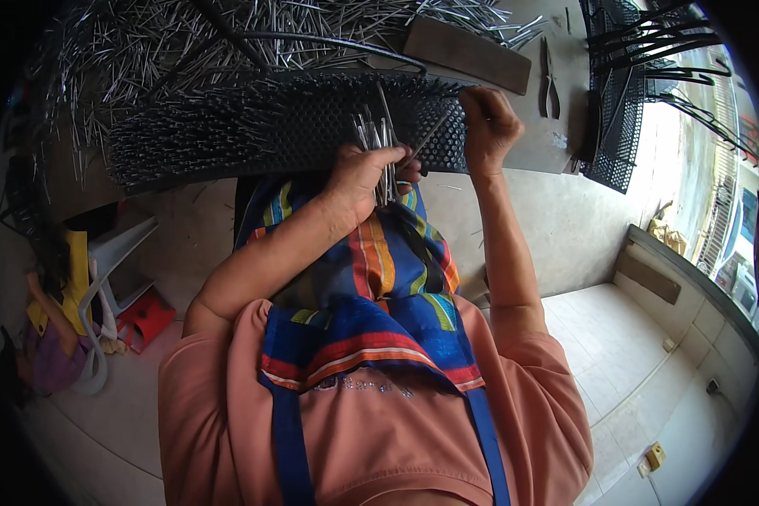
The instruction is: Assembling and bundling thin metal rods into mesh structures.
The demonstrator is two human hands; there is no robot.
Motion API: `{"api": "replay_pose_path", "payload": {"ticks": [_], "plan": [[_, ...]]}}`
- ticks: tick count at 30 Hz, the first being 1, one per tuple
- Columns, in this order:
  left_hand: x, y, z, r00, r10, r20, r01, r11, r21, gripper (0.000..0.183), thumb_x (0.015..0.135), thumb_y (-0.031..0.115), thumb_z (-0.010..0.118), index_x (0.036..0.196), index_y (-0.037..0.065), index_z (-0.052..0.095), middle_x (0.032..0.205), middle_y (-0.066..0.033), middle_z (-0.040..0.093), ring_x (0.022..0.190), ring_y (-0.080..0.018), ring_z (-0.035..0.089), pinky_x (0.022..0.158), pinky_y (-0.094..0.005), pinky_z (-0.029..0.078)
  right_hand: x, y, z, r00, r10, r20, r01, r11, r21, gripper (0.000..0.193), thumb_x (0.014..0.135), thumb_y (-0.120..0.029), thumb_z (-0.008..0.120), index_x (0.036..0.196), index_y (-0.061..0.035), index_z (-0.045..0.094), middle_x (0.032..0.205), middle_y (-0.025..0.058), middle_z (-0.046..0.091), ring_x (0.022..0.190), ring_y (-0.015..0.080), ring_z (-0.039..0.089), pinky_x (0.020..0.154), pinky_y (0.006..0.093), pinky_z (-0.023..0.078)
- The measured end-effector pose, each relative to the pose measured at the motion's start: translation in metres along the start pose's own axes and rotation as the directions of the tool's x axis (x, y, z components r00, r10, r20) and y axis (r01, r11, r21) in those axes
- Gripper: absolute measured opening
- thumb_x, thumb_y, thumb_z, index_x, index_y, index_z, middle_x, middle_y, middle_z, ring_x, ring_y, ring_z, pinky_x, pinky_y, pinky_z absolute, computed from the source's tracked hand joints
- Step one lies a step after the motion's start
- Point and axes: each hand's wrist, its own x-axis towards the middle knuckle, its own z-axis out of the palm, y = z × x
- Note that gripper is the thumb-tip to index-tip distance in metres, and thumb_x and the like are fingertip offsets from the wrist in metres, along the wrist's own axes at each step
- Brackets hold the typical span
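My left hand (364, 179) is closed around a bundle of thin silvery metal wires (386, 135), which stand up above the thumb. Under and beyond it lies a long, dark perforated metal panel (312, 118). Dense wire ends bristle from the panel's left part, while bare holes show toward the right. My right hand (491, 126) is curled shut at the panel's right end; whatever its fingers pinch is hidden. Between the hands, a thin rod (433, 137) slants up from the left fingers toward the right hand.
Loose wires (143, 51) cover the table's far left. A flat brown block (468, 55) and pliers (549, 80) lie at the far right. Black mesh racks with hooked rods (620, 126) stand beyond the right edge. Another person's arm (51, 312) shows at left beside a red item (146, 319).
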Motion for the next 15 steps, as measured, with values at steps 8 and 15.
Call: {"api": "replay_pose_path", "payload": {"ticks": [8,15], "plan": [[-0.019,-0.008,-0.004,0.999,0.037,-0.024,-0.038,0.997,-0.069,0.013,0.088,0.011,0.059,0.091,-0.001,0.065,0.082,-0.0151,0.069,0.069,-0.0239,0.069,0.059,-0.0345,0.057,-0.002,-0.009,-0.002,0.994,-0.009,0.104,0.036,0.964,-0.264,0.020,0.075,0.003,0.072,0.095,-0.0013,0.070,0.077,0.0063,0.066,0.069,0.0106,0.061,0.063,0.0230,0.048],[-0.030,-0.012,-0.022,0.999,0.051,0.015,-0.050,0.996,-0.069,0.014,0.091,0.013,0.057,0.094,0.000,0.063,0.083,-0.0157,0.069,0.071,-0.0245,0.070,0.064,-0.0359,0.059,-0.006,-0.014,0.000,0.999,0.045,0.015,-0.043,0.993,-0.106,0.019,0.076,0.000,0.071,0.095,-0.0055,0.069,0.076,0.0081,0.063,0.065,0.0199,0.064,0.058,0.0285,0.048]]}}
